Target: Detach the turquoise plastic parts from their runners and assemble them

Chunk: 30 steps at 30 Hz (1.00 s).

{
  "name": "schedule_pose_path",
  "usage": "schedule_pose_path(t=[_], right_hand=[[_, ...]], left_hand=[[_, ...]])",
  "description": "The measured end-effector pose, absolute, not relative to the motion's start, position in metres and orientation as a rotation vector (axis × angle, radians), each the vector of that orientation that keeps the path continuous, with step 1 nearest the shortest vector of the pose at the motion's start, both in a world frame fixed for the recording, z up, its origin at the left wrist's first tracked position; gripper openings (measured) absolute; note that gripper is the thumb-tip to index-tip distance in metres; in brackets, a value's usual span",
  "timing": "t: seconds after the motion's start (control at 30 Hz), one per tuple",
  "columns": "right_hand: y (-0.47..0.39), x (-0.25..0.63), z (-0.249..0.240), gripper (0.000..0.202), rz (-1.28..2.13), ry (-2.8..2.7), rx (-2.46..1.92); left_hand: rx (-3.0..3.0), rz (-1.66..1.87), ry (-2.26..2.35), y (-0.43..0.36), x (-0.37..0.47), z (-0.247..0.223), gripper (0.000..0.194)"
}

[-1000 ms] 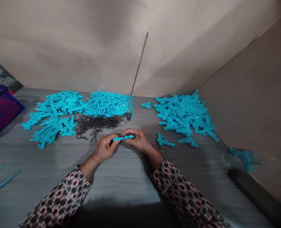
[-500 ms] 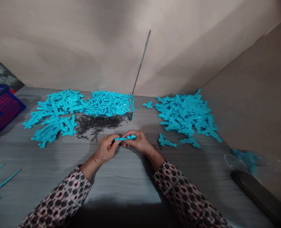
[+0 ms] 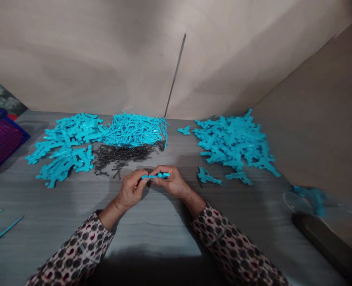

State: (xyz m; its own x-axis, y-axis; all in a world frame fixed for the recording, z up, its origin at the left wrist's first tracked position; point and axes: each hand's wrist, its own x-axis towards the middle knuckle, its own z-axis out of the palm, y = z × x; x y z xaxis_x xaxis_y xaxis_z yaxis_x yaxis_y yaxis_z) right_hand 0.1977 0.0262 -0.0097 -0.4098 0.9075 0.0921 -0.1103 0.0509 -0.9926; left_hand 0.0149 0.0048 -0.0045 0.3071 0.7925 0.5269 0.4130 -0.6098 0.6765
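Observation:
My left hand (image 3: 132, 186) and my right hand (image 3: 170, 181) meet over the middle of the table, both pinching a small turquoise plastic piece (image 3: 164, 175). Its left end sits between the left thumb and forefinger; the right fingers close round its other end. The fingertips hide much of it, so its exact shape cannot be made out. Just beyond the hands lies a heap of small dark pins (image 3: 119, 155). Behind that is a pile of thin turquoise sticks (image 3: 134, 130).
Flat turquoise plastic parts form one heap (image 3: 70, 133) at the left and another pile (image 3: 232, 139) at the right. A blue and red basket (image 3: 3, 139) stands far left. Turquoise rods (image 3: 6, 232) lie front left. A clear container (image 3: 308, 200) is at the right, by the wall (image 3: 321, 131).
The hands stay together on the turquoise piece, with the fingers slightly closer. The whole view has shifted a little; the piles look unchanged.

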Motion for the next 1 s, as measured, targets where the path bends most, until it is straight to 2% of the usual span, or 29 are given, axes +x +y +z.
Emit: schedule_pose_path(t=[0.27, 0.43, 0.63, 0.77, 1.0], right_hand=[[0.026, 0.196, -0.014, 0.026, 1.392, -1.539, -0.878], [0.028, 0.195, -0.019, 0.016, 1.26, -1.6, -0.91], [0.026, 0.19, -0.021, 0.006, 1.133, -1.674, -0.869], [0.022, 0.187, -0.021, 0.008, 1.083, -1.717, -0.843], [0.019, 0.185, -0.029, 0.026, 0.903, -1.789, -0.818]], left_hand=[[1.951, 1.202, 1.091, 0.009, 0.011, -0.017, 0.019], [1.574, 1.11, 1.103, 0.009, 0.009, -0.019, 0.031], [1.318, 1.042, 1.102, 0.013, 0.011, -0.011, 0.033], [1.264, 1.028, 1.092, 0.015, 0.013, -0.007, 0.029], [1.277, 1.033, 1.115, 0.015, 0.012, -0.008, 0.023]])
